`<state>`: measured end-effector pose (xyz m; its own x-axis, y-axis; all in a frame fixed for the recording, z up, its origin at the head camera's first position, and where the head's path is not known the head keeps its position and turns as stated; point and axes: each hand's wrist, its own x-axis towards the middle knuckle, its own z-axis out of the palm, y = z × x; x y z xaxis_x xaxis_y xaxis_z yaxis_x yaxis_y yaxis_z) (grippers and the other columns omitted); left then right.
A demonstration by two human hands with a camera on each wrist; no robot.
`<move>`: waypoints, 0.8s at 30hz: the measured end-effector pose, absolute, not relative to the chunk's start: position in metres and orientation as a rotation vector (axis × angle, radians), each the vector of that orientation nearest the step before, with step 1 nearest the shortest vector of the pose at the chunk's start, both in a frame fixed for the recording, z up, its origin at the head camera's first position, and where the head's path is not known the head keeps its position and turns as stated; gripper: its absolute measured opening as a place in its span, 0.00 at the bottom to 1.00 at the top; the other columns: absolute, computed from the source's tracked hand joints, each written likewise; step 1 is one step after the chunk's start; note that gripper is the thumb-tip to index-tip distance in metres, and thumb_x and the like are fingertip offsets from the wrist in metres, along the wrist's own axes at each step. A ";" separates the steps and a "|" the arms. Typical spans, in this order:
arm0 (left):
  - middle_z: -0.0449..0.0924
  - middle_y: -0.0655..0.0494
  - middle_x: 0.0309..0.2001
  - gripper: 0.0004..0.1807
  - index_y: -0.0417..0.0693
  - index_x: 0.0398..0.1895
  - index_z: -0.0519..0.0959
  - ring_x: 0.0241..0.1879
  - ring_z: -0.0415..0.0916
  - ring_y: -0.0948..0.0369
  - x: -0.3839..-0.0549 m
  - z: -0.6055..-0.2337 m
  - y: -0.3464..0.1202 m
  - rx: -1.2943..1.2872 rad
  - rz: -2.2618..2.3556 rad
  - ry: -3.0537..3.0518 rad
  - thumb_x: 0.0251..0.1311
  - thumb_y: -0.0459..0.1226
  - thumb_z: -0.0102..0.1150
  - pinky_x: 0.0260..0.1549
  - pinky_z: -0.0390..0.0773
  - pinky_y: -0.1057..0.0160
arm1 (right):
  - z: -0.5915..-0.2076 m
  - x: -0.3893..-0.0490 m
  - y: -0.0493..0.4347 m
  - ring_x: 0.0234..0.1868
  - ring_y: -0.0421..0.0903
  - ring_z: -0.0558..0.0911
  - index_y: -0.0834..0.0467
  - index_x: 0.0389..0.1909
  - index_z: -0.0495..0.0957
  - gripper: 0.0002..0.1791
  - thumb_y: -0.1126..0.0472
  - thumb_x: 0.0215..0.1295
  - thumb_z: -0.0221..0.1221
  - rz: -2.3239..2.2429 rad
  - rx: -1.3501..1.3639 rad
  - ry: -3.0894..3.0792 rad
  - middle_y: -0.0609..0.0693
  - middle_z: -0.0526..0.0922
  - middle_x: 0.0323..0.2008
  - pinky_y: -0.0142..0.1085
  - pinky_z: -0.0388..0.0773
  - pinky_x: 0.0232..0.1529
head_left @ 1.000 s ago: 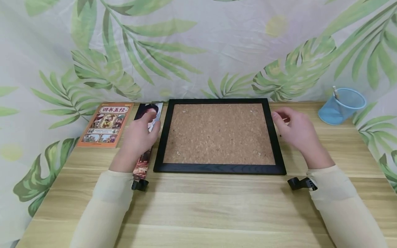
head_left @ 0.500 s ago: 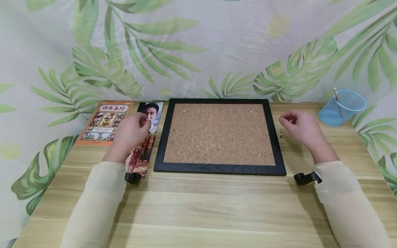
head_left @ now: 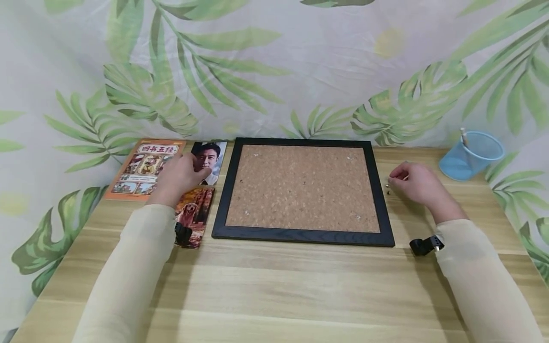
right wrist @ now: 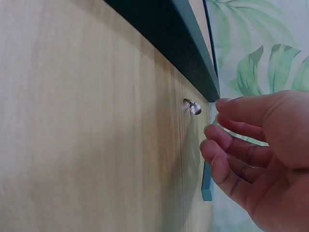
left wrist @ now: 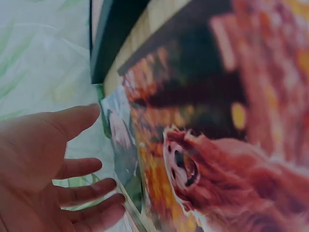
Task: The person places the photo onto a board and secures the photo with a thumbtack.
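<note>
My left hand (head_left: 177, 176) hovers over the left edges of two photos, a portrait photo of a person (head_left: 216, 164) and a photo of a red-brown dog (head_left: 199, 216). In the left wrist view its fingers are apart and loosely bent, with nothing in them. On the right, my right hand (head_left: 418, 183) is beside two small pushpins (head_left: 388, 192) on the table. The right wrist view shows a shiny pushpin (right wrist: 194, 107) just off its fingertips; the fingers are loosely curled and hold nothing. A corkboard (head_left: 274, 205) in a black frame lies between the hands.
An orange comic-style book (head_left: 128, 188) lies at the left, partly behind my left hand. A blue mesh pen cup (head_left: 461, 164) with a thin stick (head_left: 464, 138) in it stands at the back right. Small shiny bits sit near the cork's corners. Behind hangs a leaf-print curtain (head_left: 317, 62).
My left hand has moved left off the middle of the photos, uncovering more of both. My right hand has shifted right and slightly nearer, and the pushpins beside the frame now show.
</note>
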<state>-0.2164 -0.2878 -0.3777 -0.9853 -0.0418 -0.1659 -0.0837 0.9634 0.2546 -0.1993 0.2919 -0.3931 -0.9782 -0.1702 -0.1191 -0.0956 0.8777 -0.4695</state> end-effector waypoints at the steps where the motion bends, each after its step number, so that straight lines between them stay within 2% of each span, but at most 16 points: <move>1: 0.71 0.25 0.62 0.37 0.28 0.63 0.73 0.56 0.74 0.31 -0.218 -0.379 -0.289 -0.112 0.368 2.939 0.75 0.56 0.60 0.52 0.77 0.31 | -0.393 -0.200 0.292 0.48 0.61 0.84 0.68 0.52 0.84 0.16 0.57 0.79 0.60 -0.706 -0.210 2.892 0.66 0.87 0.45 0.47 0.76 0.47; 6: 0.60 0.16 0.72 0.51 0.22 0.74 0.63 0.69 0.61 0.19 -0.223 -0.384 -0.289 -0.137 0.281 2.910 0.71 0.60 0.64 0.63 0.70 0.23 | -0.394 -0.203 0.291 0.45 0.59 0.84 0.68 0.51 0.85 0.17 0.56 0.77 0.62 -0.702 -0.222 2.865 0.65 0.88 0.44 0.44 0.76 0.44; 11: 0.54 0.15 0.75 0.53 0.24 0.77 0.61 0.72 0.55 0.17 -0.224 -0.387 -0.289 -0.166 0.253 2.921 0.70 0.62 0.64 0.67 0.65 0.21 | -0.396 -0.205 0.290 0.44 0.58 0.84 0.68 0.49 0.85 0.16 0.57 0.77 0.63 -0.703 -0.225 2.851 0.64 0.88 0.43 0.43 0.76 0.43; 15: 0.51 0.16 0.76 0.54 0.26 0.78 0.60 0.73 0.53 0.18 -0.224 -0.388 -0.289 -0.191 0.296 2.910 0.70 0.62 0.64 0.67 0.62 0.20 | -0.399 -0.206 0.290 0.46 0.60 0.84 0.68 0.48 0.86 0.15 0.59 0.77 0.63 -0.685 -0.234 2.857 0.65 0.88 0.44 0.48 0.77 0.47; 20: 0.47 0.21 0.75 0.46 0.30 0.76 0.64 0.73 0.50 0.21 -0.226 -0.390 -0.290 -0.223 0.459 2.914 0.71 0.54 0.67 0.66 0.65 0.21 | -0.401 -0.205 0.289 0.47 0.60 0.84 0.68 0.47 0.86 0.13 0.60 0.77 0.62 -0.662 -0.242 2.860 0.64 0.88 0.43 0.54 0.77 0.51; 24: 0.49 0.23 0.71 0.30 0.32 0.71 0.70 0.66 0.58 0.26 -0.227 -0.393 -0.295 -0.210 0.627 2.967 0.73 0.40 0.65 0.63 0.70 0.27 | -0.403 -0.205 0.287 0.46 0.59 0.83 0.68 0.47 0.86 0.13 0.61 0.77 0.61 -0.653 -0.254 2.870 0.64 0.88 0.42 0.52 0.77 0.50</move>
